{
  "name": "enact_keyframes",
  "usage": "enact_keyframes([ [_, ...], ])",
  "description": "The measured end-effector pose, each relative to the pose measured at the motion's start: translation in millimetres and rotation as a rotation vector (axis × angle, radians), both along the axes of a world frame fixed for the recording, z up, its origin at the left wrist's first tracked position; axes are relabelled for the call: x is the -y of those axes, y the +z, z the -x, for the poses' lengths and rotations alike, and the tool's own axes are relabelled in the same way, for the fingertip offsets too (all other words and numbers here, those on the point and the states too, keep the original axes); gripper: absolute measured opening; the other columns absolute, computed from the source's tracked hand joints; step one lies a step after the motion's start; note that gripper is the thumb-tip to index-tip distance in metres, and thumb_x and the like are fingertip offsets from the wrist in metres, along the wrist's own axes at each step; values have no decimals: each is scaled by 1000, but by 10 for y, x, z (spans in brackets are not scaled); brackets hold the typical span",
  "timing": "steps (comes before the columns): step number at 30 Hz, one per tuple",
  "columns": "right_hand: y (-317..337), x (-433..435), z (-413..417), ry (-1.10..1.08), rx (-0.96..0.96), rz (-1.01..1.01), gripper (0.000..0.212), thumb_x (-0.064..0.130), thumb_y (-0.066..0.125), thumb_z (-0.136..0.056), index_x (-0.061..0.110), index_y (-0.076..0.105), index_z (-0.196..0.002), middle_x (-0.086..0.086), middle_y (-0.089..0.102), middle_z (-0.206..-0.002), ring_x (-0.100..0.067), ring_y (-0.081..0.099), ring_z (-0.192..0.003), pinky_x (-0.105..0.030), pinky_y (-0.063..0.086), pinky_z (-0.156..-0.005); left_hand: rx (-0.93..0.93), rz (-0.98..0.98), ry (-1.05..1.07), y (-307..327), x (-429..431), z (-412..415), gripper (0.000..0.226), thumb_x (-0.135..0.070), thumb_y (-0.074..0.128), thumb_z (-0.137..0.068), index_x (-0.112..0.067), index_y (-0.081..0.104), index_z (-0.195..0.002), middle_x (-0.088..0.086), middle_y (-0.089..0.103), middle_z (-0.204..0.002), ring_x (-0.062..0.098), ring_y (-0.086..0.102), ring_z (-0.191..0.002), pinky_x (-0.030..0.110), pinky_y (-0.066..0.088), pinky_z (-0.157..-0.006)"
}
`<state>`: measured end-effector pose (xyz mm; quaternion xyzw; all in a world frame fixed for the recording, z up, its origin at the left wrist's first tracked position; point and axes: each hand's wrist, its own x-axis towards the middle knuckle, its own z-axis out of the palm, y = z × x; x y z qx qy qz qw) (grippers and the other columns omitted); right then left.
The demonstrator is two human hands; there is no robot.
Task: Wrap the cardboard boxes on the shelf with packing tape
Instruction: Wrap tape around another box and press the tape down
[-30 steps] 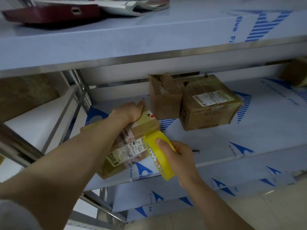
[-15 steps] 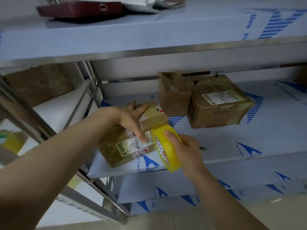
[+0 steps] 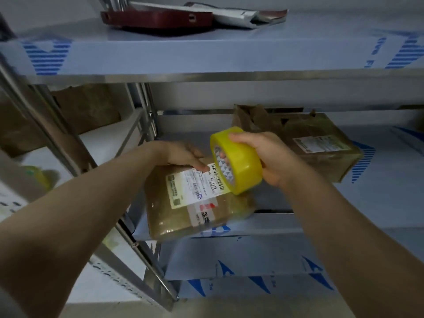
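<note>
A flat cardboard box (image 3: 197,207) with a white shipping label lies at the front left of the middle shelf (image 3: 378,203), overhanging its edge. My left hand (image 3: 185,156) holds the box's far side, with the thumb pressing on the label. My right hand (image 3: 263,157) grips a yellow roll of packing tape (image 3: 238,160) just above the box's right end, fingers through the core. Behind the roll stand an open small box (image 3: 257,121) and a larger taped box (image 3: 321,143), both partly hidden by my right hand.
The upper shelf (image 3: 206,53) overhangs the work area and carries a dark red case (image 3: 158,19) and a silver pouch (image 3: 243,17). Metal uprights (image 3: 142,104) stand at the left. A neighbouring rack at the left holds a brown package (image 3: 87,106). A lower shelf (image 3: 252,255) sits below.
My right hand has lifted the tape roll up and over the box's right end. My left hand shifted from the box's top to its far side, and the box turned label-up towards me.
</note>
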<state>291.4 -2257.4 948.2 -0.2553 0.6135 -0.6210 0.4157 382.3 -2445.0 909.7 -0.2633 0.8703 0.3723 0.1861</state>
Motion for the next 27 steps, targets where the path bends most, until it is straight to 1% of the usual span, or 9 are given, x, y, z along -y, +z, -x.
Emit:
enact_keyframes([
  [3, -50, 220, 64, -88, 12, -24, 24, 25, 63, -90, 6, 61, -76, -5, 66, -55, -15, 63, -45, -25, 54, -47, -104, 254, 4, -14, -220, 63, 65, -28, 67, -87, -20, 39, -144, 5, 62, -121, 17, 63, -105, 32, 49, -94],
  [5, -81, 353, 125, -103, -8, -52, 29, 34, 65, -88, 5, 64, -91, -7, 68, -67, -18, 66, -57, -28, 57, -57, 25, 273, -89, -84, -386, 74, 103, -48, 73, -75, -22, 10, -153, 10, 25, -155, 27, 25, -142, 44, 23, -114],
  [7, -125, 441, 152, -109, -21, -83, 46, 41, 69, -83, 7, 64, -113, -12, 71, -90, -26, 70, -79, -40, 58, -78, 160, 371, -165, -219, -497, 39, 136, -68, 73, -60, -22, -17, -150, 8, -23, -156, 27, -22, -143, 49, -7, -115],
  [9, -205, 476, 183, -100, -35, -116, 48, 43, 72, -80, 9, 64, -114, -14, 71, -100, -30, 69, -89, -47, 54, -88, 197, 451, -191, -375, -497, 35, 153, -76, 74, -49, -16, -28, -145, 9, -36, -151, 24, -35, -137, 47, -16, -112],
  [12, -291, 453, 172, -87, -46, -120, 27, 38, 70, -83, 12, 68, -85, -9, 73, -78, -26, 69, -76, -40, 57, -84, 172, 479, -167, -483, -463, 63, 156, -75, 75, -48, -12, -30, -144, 8, -34, -152, 22, -35, -137, 47, -17, -112],
  [17, -182, 239, 7, -85, -89, -62, 25, 29, 69, -85, 8, 62, -75, -5, 67, -59, -13, 64, -47, -20, 53, -46, 121, 513, -125, -511, -504, 52, 149, -67, 77, -52, -11, -23, -147, 7, -27, -156, 22, -30, -141, 49, -14, -115],
  [19, -135, 71, -70, -66, -93, -72, 26, 28, 68, -86, 7, 63, -73, -2, 65, -50, -11, 62, -41, -18, 50, -41, 93, 509, -108, -527, -490, 54, 149, -66, 77, -51, -13, -21, -148, 7, -24, -157, 22, -28, -142, 50, -13, -115],
  [24, -156, -397, -217, -46, -102, -100, 26, 27, 68, -85, 7, 67, -69, -5, 69, -56, -14, 65, -47, -21, 53, -45, 61, 491, -89, -530, -496, 47, 144, -64, 79, -50, -17, -12, -151, 6, -18, -158, 23, -24, -143, 49, -14, -115],
  [27, -289, -606, -321, -44, -99, -138, 28, 32, 67, -85, 6, 71, -74, -10, 73, -68, -21, 70, -61, -36, 60, -69, 74, 493, -75, -501, -551, 40, 142, -59, 79, -56, -13, -17, -150, 9, -22, -157, 22, -25, -143, 46, -14, -116],
])
